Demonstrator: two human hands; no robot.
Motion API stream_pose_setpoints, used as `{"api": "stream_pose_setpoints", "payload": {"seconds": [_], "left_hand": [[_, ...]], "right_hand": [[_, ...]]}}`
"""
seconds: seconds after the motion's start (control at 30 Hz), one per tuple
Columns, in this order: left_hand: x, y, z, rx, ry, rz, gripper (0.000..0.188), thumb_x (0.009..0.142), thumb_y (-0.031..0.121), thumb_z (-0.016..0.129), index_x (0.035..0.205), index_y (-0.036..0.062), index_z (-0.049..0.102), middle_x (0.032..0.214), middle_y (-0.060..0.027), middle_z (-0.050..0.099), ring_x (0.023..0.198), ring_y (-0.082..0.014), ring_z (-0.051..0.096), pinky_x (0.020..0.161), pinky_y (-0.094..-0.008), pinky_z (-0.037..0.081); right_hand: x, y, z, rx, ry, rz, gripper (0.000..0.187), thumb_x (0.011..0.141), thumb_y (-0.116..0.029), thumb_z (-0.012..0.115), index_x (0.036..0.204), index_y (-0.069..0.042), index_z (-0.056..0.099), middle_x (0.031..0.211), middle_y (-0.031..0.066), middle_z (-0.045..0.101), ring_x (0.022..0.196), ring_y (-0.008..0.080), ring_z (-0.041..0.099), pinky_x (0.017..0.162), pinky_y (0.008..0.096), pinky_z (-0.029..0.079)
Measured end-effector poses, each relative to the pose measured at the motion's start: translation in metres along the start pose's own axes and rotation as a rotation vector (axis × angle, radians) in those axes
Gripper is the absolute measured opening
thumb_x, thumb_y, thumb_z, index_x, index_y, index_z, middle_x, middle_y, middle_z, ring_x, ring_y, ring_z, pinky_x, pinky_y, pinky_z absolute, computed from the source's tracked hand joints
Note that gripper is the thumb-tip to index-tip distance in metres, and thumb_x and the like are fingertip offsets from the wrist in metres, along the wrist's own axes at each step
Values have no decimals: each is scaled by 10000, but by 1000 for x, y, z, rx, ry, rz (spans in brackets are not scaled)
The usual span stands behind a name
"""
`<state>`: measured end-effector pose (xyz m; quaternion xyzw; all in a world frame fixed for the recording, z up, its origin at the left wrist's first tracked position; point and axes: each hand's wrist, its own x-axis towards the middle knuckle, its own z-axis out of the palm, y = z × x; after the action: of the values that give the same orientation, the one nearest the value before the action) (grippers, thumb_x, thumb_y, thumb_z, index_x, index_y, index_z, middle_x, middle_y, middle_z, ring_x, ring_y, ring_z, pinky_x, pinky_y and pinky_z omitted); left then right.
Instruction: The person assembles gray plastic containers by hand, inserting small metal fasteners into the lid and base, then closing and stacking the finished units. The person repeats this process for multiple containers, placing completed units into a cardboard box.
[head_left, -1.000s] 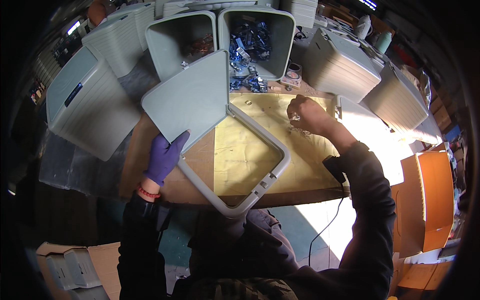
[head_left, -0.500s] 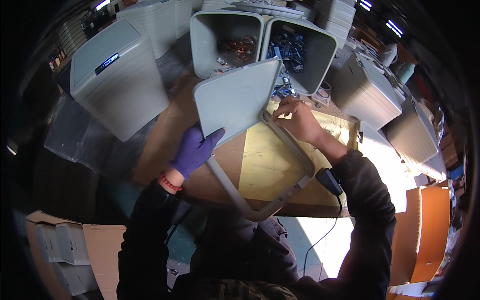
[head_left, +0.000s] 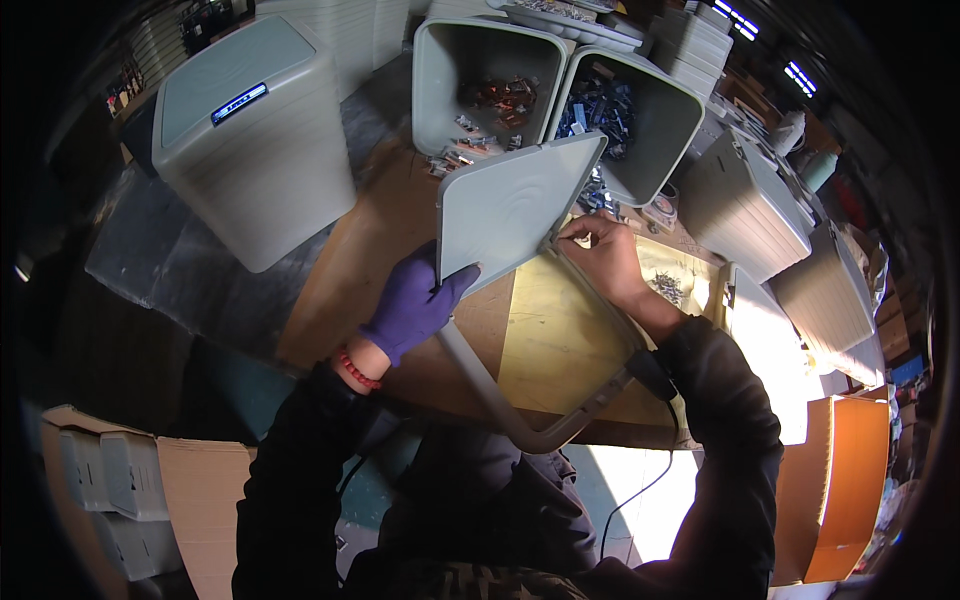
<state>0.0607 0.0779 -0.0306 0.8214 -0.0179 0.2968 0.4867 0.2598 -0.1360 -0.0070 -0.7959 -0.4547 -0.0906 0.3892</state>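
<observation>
The grey frame (head_left: 477, 375) overhangs the counter's (head_left: 172, 262) near edge; the gloved left hand (head_left: 412, 302) clasps the raised panel's (head_left: 515, 205) lower left corner. Beyond, the right hand (head_left: 612, 262), nearer the hinge corner, pinches closed there, contents unclear.

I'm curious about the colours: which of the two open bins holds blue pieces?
The right-hand grey bin: shiny blue pieces lie inside it, while the left-hand bin holds coppery-orange ones.

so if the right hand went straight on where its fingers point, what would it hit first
Most likely the grey-green lid, near the corner where it meets the frame; the right hand looks very close to that spot, though depth is unclear.
</observation>
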Motion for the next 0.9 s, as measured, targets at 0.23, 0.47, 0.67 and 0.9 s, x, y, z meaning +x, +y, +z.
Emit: {"api": "stream_pose_setpoints", "payload": {"seconds": [0.23, 0.47, 0.67, 0.9], "left_hand": [[0, 2, 0, -16, -13, -17, 302, 951, 199, 681, 1151, -26, 649, 1020, -215, 720, 924, -346, 712, 808, -388, 545], [-1, 3, 1, 22, 4, -5, 310, 958, 212, 677, 1158, -23, 648, 1029, -215, 719, 934, -357, 709, 807, -384, 545], [-2, 4, 2, 52, 24, 25, 286, 978, 212, 666, 1137, -26, 663, 987, -198, 729, 885, -328, 718, 764, -372, 544], [-2, 4, 3, 89, 35, 42, 304, 982, 249, 656, 1140, -11, 669, 969, -209, 727, 872, -375, 714, 747, -387, 552]], "right_hand": [[1, 1, -1, -67, 33, -12, 107, 787, -86, 779, 861, -11, 765, 879, 97, 709, 852, 211, 653, 743, 348, 521], [-2, 5, 1, -320, 66, -373, 123, 771, -60, 774, 892, -34, 775, 924, 112, 669, 895, 319, 623, 792, 414, 532], [-7, -4, -3, -354, 71, -427, 121, 772, -15, 747, 890, -38, 762, 901, 94, 662, 874, 318, 610, 772, 406, 533], [-10, -11, -5, -422, 33, -473, 125, 767, -4, 737, 886, -41, 749, 916, 85, 653, 898, 307, 609, 753, 406, 536]]}}
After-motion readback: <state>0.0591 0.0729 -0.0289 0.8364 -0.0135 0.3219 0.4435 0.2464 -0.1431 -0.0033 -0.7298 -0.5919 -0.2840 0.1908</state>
